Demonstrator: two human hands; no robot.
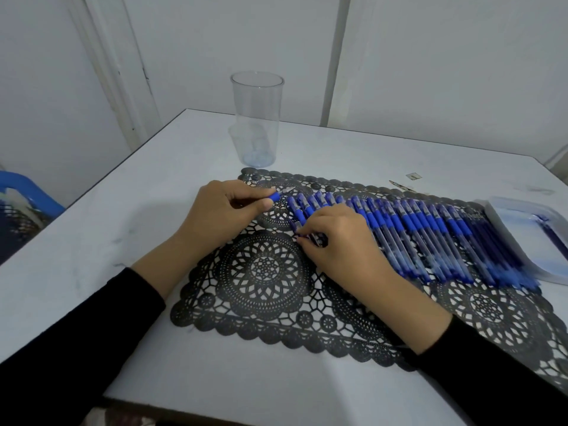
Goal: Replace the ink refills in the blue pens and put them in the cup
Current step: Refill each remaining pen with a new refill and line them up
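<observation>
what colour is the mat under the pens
Black: the placemat is lacy, with a cut-out pattern of round medallions. It shows best in the head view.

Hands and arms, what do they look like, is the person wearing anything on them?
The left hand and right hand are bare: no gloves, and no ring or watch shows. Both arms wear long black sleeves, the left sleeve and right sleeve each ending on the forearm.

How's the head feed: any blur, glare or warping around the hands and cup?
Head view: soft even light, no glare, faint shadow beside the left hand gripping a pen tip section; the right hand shades its pen barrel; wide-angle warp tilts the wall lines; cup sharp; pens near the tray smear.
</observation>
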